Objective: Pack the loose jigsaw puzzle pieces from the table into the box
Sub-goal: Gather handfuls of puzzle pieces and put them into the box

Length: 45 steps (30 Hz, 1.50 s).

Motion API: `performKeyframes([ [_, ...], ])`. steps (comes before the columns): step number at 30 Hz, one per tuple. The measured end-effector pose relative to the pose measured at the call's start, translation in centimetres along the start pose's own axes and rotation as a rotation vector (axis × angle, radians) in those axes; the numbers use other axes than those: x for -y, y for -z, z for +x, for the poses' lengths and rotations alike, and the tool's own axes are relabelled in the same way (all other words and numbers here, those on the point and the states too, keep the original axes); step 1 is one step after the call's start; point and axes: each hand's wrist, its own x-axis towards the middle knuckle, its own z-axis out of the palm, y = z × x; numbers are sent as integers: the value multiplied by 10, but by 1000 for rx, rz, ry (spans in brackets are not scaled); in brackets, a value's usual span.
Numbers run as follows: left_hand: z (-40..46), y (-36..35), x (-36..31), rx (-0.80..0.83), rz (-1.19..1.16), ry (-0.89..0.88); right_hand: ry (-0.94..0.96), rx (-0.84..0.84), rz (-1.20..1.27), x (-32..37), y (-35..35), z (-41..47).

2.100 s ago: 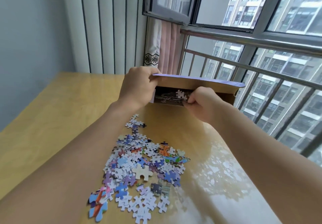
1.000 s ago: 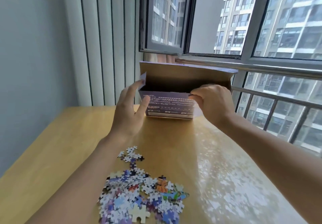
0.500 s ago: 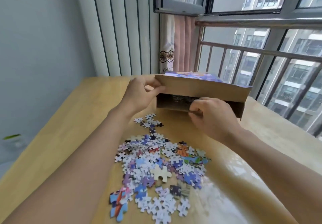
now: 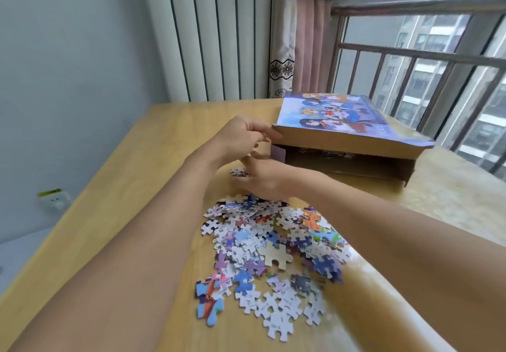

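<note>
The puzzle box (image 4: 347, 138) lies at the far right of the wooden table (image 4: 131, 187), its picture lid slightly raised and the dark opening facing me. My left hand (image 4: 243, 135) hovers at the lid's near left corner, fingers loosely curled, one fingertip touching the corner. My right hand (image 4: 264, 177) reaches leftward just in front of the box, fingers fairly straight, low over the far end of the loose puzzle pieces (image 4: 268, 253). A small cluster of pieces (image 4: 239, 172) lies at its fingertips. The main pile spreads between my forearms.
A window with metal railing bars (image 4: 410, 58) runs along the table's right side, and a pink curtain (image 4: 306, 50) hangs behind the box. The table's left edge drops off toward a wall socket (image 4: 53, 201).
The box has been set down flatter, its lid picture now showing. My right hand left the box opening and dropped to the pieces in front of it; my left hand loosened from the lid.
</note>
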Motion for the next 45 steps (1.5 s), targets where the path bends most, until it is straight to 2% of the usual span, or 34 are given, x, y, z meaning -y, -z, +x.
performKeyframes([
  [2, -2, 9, 5, 6, -14, 41, -10, 22, -40, -1, -3, 2],
  [5, -6, 29, 22, 50, -11, 121, 71, 13, -21, -2, -2, -9],
  [8, -10, 42, 36, 146, 117, 231, 189, 23, -31, -4, 4, -33],
  [14, -28, 31, 12, 275, 352, 325, 194, -24, 225, -18, 23, -97],
  [16, -50, 32, -4, 376, 464, 303, 139, -1, 211, -25, 34, -109],
  [18, -76, 39, -11, 501, 516, 314, 32, 55, 88, -31, 46, -121],
  [21, -120, 45, -6, 702, 584, 319, -119, 228, -138, -41, 60, -132],
  [23, -139, 37, 3, 764, 631, 305, -238, 365, -182, -44, 63, -136],
  [26, -149, 24, 11, 668, 645, 243, -279, 408, -154, -43, 56, -133],
  [29, -149, 17, 18, 534, 628, 177, -201, 350, -132, -40, 49, -124],
  [34, -149, -4, 20, 400, 592, 92, -29, 186, -41, -40, 39, -113],
  [39, -147, -20, 18, 269, 396, 78, -17, 145, 267, -41, 39, -113],
  [43, -144, -19, 17, 207, 295, 61, 14, 218, 82, -36, 41, -117],
  [45, -142, -18, 15, 182, 172, 71, 29, 266, 34, -27, 33, -114],
])
